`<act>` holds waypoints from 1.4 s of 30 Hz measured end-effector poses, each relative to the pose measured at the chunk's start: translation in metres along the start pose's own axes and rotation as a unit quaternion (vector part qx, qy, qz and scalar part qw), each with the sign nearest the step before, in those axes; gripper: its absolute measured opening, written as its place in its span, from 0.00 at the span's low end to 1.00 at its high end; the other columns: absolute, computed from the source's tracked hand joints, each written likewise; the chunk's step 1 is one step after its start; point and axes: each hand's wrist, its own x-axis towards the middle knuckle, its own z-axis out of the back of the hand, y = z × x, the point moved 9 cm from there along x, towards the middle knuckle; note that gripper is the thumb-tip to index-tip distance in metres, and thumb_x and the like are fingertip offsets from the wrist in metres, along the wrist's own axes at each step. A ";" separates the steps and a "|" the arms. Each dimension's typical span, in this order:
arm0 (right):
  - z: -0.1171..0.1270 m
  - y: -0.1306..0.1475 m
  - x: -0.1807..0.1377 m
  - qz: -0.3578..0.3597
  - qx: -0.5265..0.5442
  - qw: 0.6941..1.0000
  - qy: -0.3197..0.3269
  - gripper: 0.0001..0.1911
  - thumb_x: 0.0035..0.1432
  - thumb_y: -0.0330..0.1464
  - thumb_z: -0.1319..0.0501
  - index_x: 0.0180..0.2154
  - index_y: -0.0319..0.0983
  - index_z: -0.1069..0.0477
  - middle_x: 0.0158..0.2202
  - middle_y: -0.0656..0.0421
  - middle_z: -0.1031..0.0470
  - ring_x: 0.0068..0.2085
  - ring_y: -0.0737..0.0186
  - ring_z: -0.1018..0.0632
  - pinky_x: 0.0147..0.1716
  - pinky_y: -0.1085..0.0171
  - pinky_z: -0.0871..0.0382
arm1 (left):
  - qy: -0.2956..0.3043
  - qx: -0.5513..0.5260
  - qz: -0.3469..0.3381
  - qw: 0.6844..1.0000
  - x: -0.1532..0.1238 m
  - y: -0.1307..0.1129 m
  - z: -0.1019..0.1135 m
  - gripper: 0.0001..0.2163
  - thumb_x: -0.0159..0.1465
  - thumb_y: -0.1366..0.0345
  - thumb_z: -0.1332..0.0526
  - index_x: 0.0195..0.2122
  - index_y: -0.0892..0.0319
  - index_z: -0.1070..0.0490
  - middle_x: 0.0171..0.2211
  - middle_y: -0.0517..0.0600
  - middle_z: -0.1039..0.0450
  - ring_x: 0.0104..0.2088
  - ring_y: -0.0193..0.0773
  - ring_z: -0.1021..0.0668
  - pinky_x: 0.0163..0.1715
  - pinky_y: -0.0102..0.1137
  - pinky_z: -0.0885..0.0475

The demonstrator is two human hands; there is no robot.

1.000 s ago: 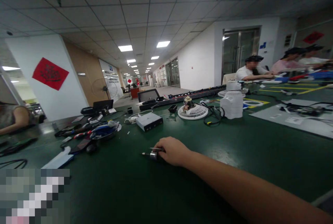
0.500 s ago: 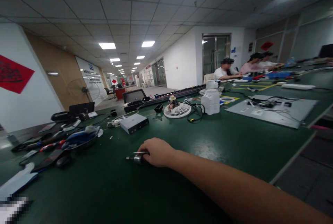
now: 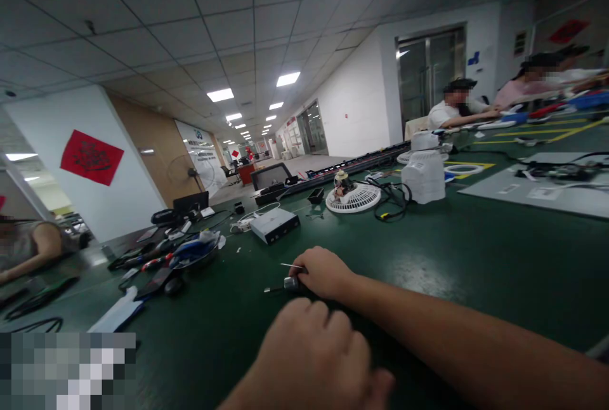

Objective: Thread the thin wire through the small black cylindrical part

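Observation:
Resting low over the green table (image 3: 214,340), my right hand (image 3: 326,272) is closed around a dark cylindrical tool with a silver collar (image 3: 290,283) and a thin tip pointing left. A thin light-coloured rod (image 3: 291,265) also sticks out from its fingers. Much nearer the camera is my left hand (image 3: 309,353), back up and fingers curled, slightly blurred. Whatever its fingers hold, if anything, is hidden. Beyond the right hand sits a grey box-shaped drive (image 3: 275,226). To its right lies a round white fan grille with a motor (image 3: 353,197).
A white plastic housing (image 3: 423,176) and black cables (image 3: 394,200) stand back right, near a grey panel (image 3: 547,185). Tools and a blue bundle (image 3: 197,249) clutter the left, with a pale sheet (image 3: 115,311). People sit at the far right and left edge.
My left hand has come into view at the bottom, in front of the right hand. The view has swung left, shifting the scene rightward. The right hand keeps its hold on the tool.

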 end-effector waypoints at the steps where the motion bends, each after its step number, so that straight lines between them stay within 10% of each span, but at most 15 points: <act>1: 0.000 -0.001 0.001 -0.002 0.008 1.000 -0.007 0.15 0.54 0.30 0.42 0.39 0.49 0.20 0.38 0.61 0.19 0.41 0.57 0.21 0.42 0.63 0.31 | -0.019 0.017 0.021 0.999 -0.012 0.025 -0.012 0.13 0.63 0.57 0.45 0.23 0.56 0.31 0.20 0.48 0.32 0.21 0.37 0.32 0.21 0.34 0.43; 5: -0.001 -0.004 0.003 -0.019 0.048 0.999 -0.015 0.14 0.53 0.30 0.40 0.39 0.48 0.20 0.38 0.61 0.18 0.40 0.59 0.21 0.43 0.65 0.31 | 0.017 0.051 0.231 0.971 -0.067 0.123 -0.056 0.14 0.64 0.63 0.46 0.21 0.58 0.34 0.21 0.49 0.33 0.25 0.38 0.31 0.26 0.34 0.39; 8: -0.001 -0.002 0.003 -0.020 0.083 0.996 -0.012 0.13 0.53 0.30 0.40 0.39 0.46 0.19 0.37 0.61 0.18 0.39 0.61 0.21 0.40 0.67 0.31 | 0.036 -0.009 0.370 0.928 -0.098 0.153 -0.071 0.12 0.64 0.57 0.44 0.32 0.59 0.29 0.32 0.52 0.27 0.34 0.43 0.27 0.33 0.36 0.34; 12: 0.000 0.007 0.002 0.001 0.135 0.991 -0.003 0.14 0.54 0.30 0.40 0.40 0.44 0.19 0.35 0.61 0.18 0.36 0.62 0.21 0.35 0.68 0.32 | 0.043 -0.129 0.342 0.930 -0.089 0.142 -0.082 0.16 0.63 0.56 0.41 0.50 0.54 0.30 0.48 0.51 0.27 0.50 0.47 0.29 0.50 0.42 0.37; 21: 0.012 -0.005 0.003 0.021 0.062 0.997 -0.028 0.20 0.57 0.37 0.41 0.52 0.41 0.28 0.41 0.56 0.20 0.39 0.59 0.22 0.36 0.64 0.33 | 0.053 -0.119 0.429 0.894 -0.102 0.161 -0.094 0.11 0.60 0.62 0.39 0.43 0.54 0.28 0.39 0.50 0.24 0.42 0.45 0.25 0.43 0.37 0.34; 42: -0.022 0.013 0.007 0.055 0.005 0.998 0.040 0.12 0.54 0.37 0.36 0.41 0.43 0.22 0.39 0.57 0.23 0.40 0.59 0.24 0.37 0.64 0.34 | 0.089 -0.121 0.472 0.868 -0.107 0.163 -0.102 0.10 0.62 0.60 0.44 0.41 0.57 0.29 0.39 0.52 0.25 0.41 0.45 0.24 0.41 0.37 0.31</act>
